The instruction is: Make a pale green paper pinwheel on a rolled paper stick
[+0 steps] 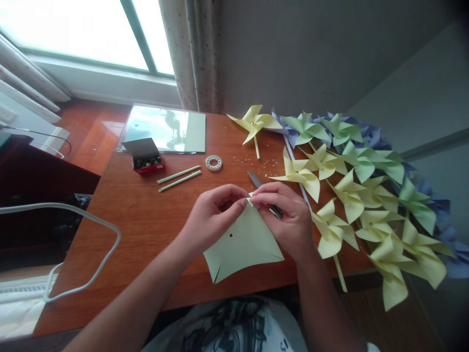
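Both my hands meet over the middle of the wooden table (pixel 139 220). My left hand (pixel 212 212) and my right hand (pixel 284 217) pinch the far corner of a pale yellow paper square (pixel 244 244). The square has slits cut in from its corners and a small hole near its centre. It lies tilted, its near edge over the table's front edge. Scissors (pixel 256 182) lie just beyond my right hand, partly hidden by it.
Several finished yellow, green and purple paper pinwheels (pixel 351 181) cover the table's right side. Two pale sticks (pixel 179 178), a tape roll (pixel 213 162), an open box of pins (pixel 144 156) and a paper stack in plastic (pixel 164 129) lie at the back left. A white cable (pixel 91 234) loops at left.
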`<act>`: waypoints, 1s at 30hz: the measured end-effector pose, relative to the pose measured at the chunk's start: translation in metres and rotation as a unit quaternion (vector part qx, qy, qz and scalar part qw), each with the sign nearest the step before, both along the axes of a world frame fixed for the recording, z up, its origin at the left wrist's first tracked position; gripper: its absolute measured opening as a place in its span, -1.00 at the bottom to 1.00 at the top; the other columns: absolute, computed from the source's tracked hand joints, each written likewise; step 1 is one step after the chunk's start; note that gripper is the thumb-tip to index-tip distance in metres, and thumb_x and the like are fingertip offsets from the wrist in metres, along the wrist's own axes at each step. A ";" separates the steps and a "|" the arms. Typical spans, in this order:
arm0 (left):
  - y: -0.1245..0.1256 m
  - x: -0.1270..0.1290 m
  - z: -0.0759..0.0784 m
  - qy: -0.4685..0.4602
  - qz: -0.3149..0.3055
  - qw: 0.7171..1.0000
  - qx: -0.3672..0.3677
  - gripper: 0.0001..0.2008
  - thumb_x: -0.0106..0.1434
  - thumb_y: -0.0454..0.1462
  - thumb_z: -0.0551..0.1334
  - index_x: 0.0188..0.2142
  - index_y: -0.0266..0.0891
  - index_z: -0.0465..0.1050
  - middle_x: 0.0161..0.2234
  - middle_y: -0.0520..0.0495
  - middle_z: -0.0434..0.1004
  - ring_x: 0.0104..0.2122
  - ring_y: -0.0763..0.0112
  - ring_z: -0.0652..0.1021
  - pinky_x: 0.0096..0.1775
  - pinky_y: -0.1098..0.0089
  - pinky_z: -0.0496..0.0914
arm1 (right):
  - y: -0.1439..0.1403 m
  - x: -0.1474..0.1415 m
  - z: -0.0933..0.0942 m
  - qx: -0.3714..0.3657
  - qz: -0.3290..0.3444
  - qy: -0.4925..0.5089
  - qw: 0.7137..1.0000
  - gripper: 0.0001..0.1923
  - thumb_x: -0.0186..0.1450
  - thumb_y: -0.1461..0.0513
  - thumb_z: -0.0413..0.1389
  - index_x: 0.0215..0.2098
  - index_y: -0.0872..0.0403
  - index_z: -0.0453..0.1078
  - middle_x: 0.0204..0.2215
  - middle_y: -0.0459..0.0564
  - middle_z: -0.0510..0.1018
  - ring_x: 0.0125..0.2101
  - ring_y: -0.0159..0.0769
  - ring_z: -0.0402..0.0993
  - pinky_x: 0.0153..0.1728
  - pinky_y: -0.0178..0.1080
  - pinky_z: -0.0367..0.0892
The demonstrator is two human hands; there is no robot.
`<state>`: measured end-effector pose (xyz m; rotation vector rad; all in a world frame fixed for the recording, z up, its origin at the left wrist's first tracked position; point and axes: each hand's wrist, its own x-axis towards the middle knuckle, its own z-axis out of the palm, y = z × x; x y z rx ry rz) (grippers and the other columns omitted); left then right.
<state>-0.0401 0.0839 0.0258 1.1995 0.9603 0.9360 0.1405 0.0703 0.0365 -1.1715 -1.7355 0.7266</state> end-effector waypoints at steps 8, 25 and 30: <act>0.001 0.000 0.005 -0.001 0.006 1.000 -0.001 -0.81 0.26 -0.17 0.36 -0.30 -0.28 0.60 -0.44 -0.02 0.57 -0.47 0.47 0.45 -0.46 0.50 0.30 | -0.001 -0.001 -0.002 0.002 -0.010 -0.007 1.000 -0.79 0.35 0.34 0.18 -0.25 -0.09 0.60 -0.24 -0.05 0.60 -0.20 -0.24 0.57 -0.14 -0.15 0.50; -0.001 0.000 0.002 0.033 0.004 0.999 0.014 -0.79 0.30 -0.16 0.31 -0.29 -0.28 0.59 -0.45 -0.03 0.53 -0.46 0.44 0.43 -0.47 0.49 0.30 | -0.001 -0.001 -0.002 -0.138 -0.017 0.071 0.988 -0.94 0.33 0.20 0.22 -0.25 -0.01 0.56 -0.28 -0.05 0.63 -0.25 -0.22 0.57 -0.24 -0.22 0.48; -0.001 0.000 0.004 0.040 0.004 0.999 0.023 -0.79 0.31 -0.16 0.30 -0.28 -0.28 0.60 -0.46 -0.03 0.53 -0.48 0.45 0.43 -0.49 0.50 0.28 | -0.001 -0.002 -0.001 -0.130 -0.029 0.056 0.990 -0.94 0.33 0.21 0.22 -0.28 -0.01 0.56 -0.30 -0.05 0.64 -0.26 -0.21 0.58 -0.26 -0.22 0.49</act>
